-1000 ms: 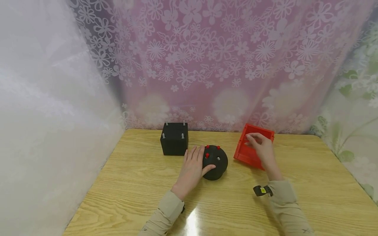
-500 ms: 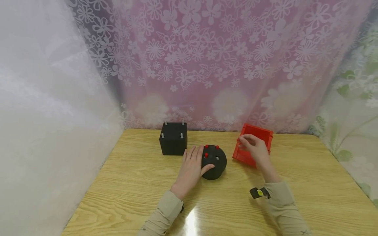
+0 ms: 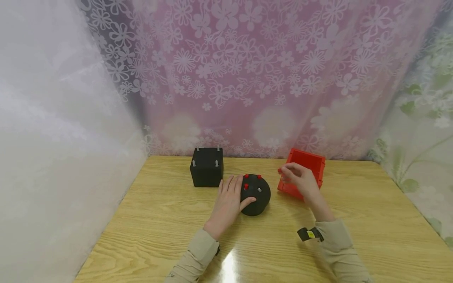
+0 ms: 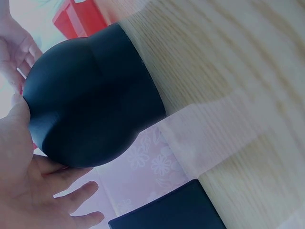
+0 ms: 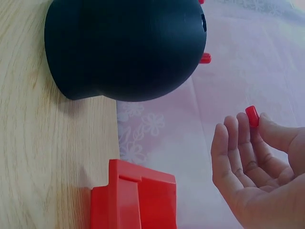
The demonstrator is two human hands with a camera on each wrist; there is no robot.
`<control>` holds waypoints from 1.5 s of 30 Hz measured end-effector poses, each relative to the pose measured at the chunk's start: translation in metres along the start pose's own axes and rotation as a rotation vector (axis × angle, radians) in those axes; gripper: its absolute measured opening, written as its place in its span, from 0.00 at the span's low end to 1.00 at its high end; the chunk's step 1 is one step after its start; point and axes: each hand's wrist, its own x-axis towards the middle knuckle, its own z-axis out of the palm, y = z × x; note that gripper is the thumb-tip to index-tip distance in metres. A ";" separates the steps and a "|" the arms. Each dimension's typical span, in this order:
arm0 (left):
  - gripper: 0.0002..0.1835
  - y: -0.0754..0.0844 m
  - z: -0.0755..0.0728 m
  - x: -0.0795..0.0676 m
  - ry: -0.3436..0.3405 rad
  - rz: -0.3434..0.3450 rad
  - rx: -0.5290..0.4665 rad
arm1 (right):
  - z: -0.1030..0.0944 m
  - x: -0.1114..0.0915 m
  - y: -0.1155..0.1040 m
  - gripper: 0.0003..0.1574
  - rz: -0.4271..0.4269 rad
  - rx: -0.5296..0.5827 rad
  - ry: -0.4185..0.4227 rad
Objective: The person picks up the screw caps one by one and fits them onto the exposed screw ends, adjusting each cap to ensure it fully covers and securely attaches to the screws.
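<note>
Now, on the near side of the black dome, your two sleeves lie over the wooden table, with a dark strap at your right wrist. Your left hand has stayed at the dome's left side, fingers extended along it and thumb resting across its top; it touches the dome without clenching. The dome stands on the table where it stood a second ago, with three red-capped pegs on top and one bare silver peg at the near right.

To the right of the dome, your right hand has shifted a little toward it from farther over the red bin. You pinch a small red cap between thumb and fingertips, held in the air apart from the dome; it now shows plainly beyond your fingertips.

That bin, right of the dome, sits unchanged. Beyond the dome to the left, the black box keeps its four silver pegs upright. Farthest behind the dome hangs the pink flowered curtain.
</note>
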 end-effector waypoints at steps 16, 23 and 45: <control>0.45 -0.001 0.002 0.000 -0.001 -0.007 0.002 | 0.016 -0.006 -0.005 0.21 -0.083 -0.105 -0.134; 0.46 -0.001 0.003 0.001 0.002 -0.006 -0.008 | 0.020 -0.009 -0.009 0.19 -0.071 -0.223 -0.160; 0.46 -0.001 0.003 0.000 -0.003 -0.005 0.001 | 0.036 -0.016 -0.011 0.10 -0.262 -0.478 -0.122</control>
